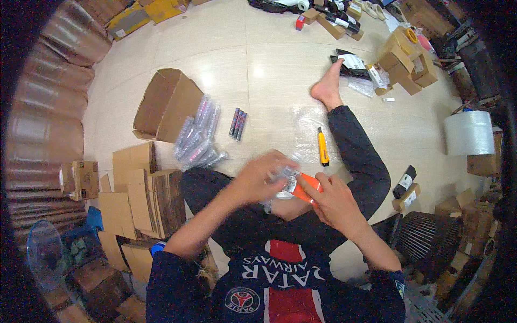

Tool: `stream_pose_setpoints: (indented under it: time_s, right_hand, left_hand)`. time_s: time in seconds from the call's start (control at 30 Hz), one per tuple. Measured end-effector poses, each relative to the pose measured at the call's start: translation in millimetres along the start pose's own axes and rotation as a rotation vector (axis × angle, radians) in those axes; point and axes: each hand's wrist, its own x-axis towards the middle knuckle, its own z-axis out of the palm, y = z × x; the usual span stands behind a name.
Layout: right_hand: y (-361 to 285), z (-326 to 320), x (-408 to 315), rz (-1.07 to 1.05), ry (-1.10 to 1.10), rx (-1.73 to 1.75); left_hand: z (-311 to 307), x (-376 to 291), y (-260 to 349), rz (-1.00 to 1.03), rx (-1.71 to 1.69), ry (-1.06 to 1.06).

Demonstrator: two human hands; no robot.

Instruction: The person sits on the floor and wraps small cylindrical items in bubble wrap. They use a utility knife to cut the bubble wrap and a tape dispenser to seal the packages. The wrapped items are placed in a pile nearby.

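Above my lap, my right hand (331, 198) grips the lower right end of an orange and white packet (305, 189), fingers spread along its face. My left hand (258, 177), blurred, closes on clear plastic wrap (278, 177) around the packet's other end. Just beyond lies a yellow utility knife (322, 147) on a sheet of bubble wrap (303, 121) on the floor. Further left are several dark patterned tubes (237, 124) side by side, and a pile of bubble-wrapped items (198, 141) lies next to an open cardboard box (167, 105).
Flattened cardboard boxes (155, 202) stand at the left, near a fan (46, 254). A bubble wrap roll (469, 132) stands at the right. Black parcels (351, 64) and opened boxes (398, 64) lie beyond my outstretched foot (327, 87). A small box (406, 198) lies near my knee.
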Motion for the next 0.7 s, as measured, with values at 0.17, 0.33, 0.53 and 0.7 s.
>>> stream_pose_setpoints:
  time_s: [0.17, 0.33, 0.53, 0.7]
  right_hand:
    - [41, -13, -15, 0.107, 0.024, 0.343]
    - [143, -12, -123, 0.447, 0.498, 0.788]
    - [261, 62, -247, 0.923, 1.177, 0.938]
    - [276, 186, -243, 0.828, 1.130, 1.261]
  left_hand:
    - [15, 5, 11, 0.076, -0.340, -0.014]
    - [-2, -11, -66, -0.372, -0.648, 0.141]
    - [7, -23, -127, -0.684, -0.457, 0.197]
    - [-25, -7, -192, -0.836, -0.003, 0.269]
